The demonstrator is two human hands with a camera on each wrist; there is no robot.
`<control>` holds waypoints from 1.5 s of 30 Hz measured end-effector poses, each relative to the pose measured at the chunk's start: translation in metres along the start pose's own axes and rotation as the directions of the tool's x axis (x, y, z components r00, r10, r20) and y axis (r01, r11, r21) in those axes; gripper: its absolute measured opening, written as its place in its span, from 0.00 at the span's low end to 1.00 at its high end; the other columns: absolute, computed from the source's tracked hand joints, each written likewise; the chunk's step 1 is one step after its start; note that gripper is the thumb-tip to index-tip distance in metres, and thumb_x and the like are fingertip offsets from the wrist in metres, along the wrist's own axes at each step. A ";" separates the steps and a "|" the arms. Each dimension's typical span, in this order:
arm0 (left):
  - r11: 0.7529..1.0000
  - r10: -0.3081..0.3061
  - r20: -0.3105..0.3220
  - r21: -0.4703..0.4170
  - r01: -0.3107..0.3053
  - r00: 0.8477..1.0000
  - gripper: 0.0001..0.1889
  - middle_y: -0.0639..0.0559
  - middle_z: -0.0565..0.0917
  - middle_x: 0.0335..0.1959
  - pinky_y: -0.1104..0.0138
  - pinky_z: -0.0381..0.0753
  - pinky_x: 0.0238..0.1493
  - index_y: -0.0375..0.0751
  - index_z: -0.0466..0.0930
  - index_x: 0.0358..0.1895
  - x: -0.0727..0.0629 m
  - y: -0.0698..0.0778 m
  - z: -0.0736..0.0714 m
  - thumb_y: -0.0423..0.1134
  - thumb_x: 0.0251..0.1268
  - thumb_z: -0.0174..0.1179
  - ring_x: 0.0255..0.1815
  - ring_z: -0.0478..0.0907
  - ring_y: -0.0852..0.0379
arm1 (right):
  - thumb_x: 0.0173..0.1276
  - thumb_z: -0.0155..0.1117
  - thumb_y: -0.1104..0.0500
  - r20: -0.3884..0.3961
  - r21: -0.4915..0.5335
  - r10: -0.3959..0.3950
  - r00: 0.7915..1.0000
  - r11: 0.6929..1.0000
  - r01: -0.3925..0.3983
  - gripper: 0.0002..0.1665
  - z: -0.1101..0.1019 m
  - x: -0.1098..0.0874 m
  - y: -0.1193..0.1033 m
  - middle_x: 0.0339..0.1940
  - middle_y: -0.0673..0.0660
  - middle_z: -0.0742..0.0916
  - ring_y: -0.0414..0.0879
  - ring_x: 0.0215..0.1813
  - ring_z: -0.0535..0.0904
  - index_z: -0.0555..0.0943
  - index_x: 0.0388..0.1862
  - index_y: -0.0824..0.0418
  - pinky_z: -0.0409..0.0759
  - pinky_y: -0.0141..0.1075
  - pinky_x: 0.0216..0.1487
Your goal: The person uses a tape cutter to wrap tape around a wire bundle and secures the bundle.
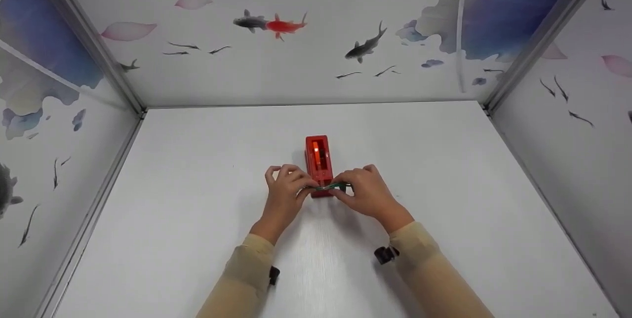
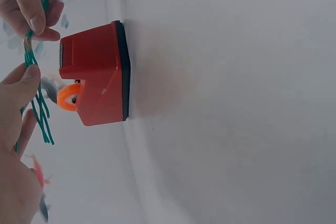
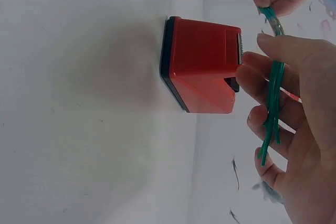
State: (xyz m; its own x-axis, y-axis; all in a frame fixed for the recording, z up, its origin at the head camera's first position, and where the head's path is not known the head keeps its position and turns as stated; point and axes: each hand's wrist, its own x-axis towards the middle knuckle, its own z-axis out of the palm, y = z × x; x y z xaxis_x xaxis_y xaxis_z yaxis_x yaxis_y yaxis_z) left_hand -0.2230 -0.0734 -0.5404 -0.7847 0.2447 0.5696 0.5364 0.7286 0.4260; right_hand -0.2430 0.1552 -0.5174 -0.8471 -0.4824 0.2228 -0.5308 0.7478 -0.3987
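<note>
A bundle of thin green strands, perhaps wires (image 3: 274, 98), is held level between both hands above the front end of a red tape dispenser (image 1: 323, 176). My left hand (image 1: 285, 193) pinches one end of the bundle between thumb and fingers. The other end is pinched by my right hand (image 1: 369, 190), with its loose strand tips lying along the fingers in the right wrist view. Between the two grips shows a short clear-brownish band, like tape (image 3: 276, 25), around the strands. An orange ring, likely the tape roll (image 2: 67, 97), sits in the dispenser; its serrated cutter edge (image 2: 61, 55) faces the hands.
The dispenser stands on a white tabletop (image 1: 197, 160). White panels printed with fish and petals (image 1: 321, 76) enclose the back and both sides. A small black device (image 1: 385, 255) is worn at the right wrist, another (image 1: 274, 275) at the left.
</note>
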 end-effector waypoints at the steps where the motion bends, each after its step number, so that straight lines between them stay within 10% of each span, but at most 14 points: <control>1: 1.000 0.006 -0.007 0.001 -0.006 1.000 0.07 0.59 0.89 0.39 0.40 0.59 0.67 0.55 0.92 0.41 0.000 0.000 0.000 0.38 0.59 0.75 0.55 0.76 0.54 | 0.71 0.72 0.49 0.000 0.018 -0.014 1.000 1.000 0.014 0.08 -0.001 0.000 0.001 0.37 0.43 0.92 0.44 0.39 0.86 0.91 0.45 0.48 0.71 0.47 0.55; 12: 0.999 -0.032 -0.007 0.012 0.032 0.999 0.07 0.60 0.88 0.43 0.41 0.59 0.67 0.57 0.90 0.41 0.000 -0.001 0.000 0.41 0.60 0.74 0.55 0.76 0.55 | 0.65 0.76 0.60 -0.088 -0.008 -0.188 0.978 0.982 0.188 0.11 -0.008 0.001 -0.001 0.37 0.46 0.89 0.42 0.41 0.84 0.93 0.45 0.50 0.77 0.48 0.60; 25: 0.991 -0.094 0.111 0.106 0.083 0.989 0.14 0.59 0.91 0.45 0.39 0.59 0.69 0.58 0.88 0.55 -0.003 -0.003 0.000 0.49 0.68 0.68 0.60 0.76 0.53 | 0.63 0.78 0.60 -0.157 -0.128 -0.230 0.960 0.969 0.211 0.14 -0.006 -0.002 -0.005 0.37 0.46 0.90 0.42 0.42 0.82 0.93 0.47 0.47 0.77 0.45 0.60; 45: 0.985 -0.087 0.098 0.157 0.071 0.991 0.09 0.59 0.90 0.39 0.40 0.60 0.70 0.61 0.92 0.45 -0.005 -0.001 0.000 0.51 0.64 0.71 0.57 0.76 0.54 | 0.61 0.81 0.56 -0.044 -0.031 -0.035 0.998 0.999 0.034 0.12 -0.001 -0.002 -0.012 0.37 0.44 0.92 0.42 0.33 0.85 0.93 0.44 0.46 0.78 0.41 0.48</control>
State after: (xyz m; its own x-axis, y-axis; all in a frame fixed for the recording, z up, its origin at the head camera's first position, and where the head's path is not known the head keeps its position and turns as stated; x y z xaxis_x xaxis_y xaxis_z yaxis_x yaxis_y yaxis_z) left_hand -0.2194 -0.0758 -0.5439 -0.8551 0.2415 0.4588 0.4236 0.8357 0.3495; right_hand -0.2350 0.1481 -0.5119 -0.8281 -0.4879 0.2760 -0.5598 0.7449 -0.3629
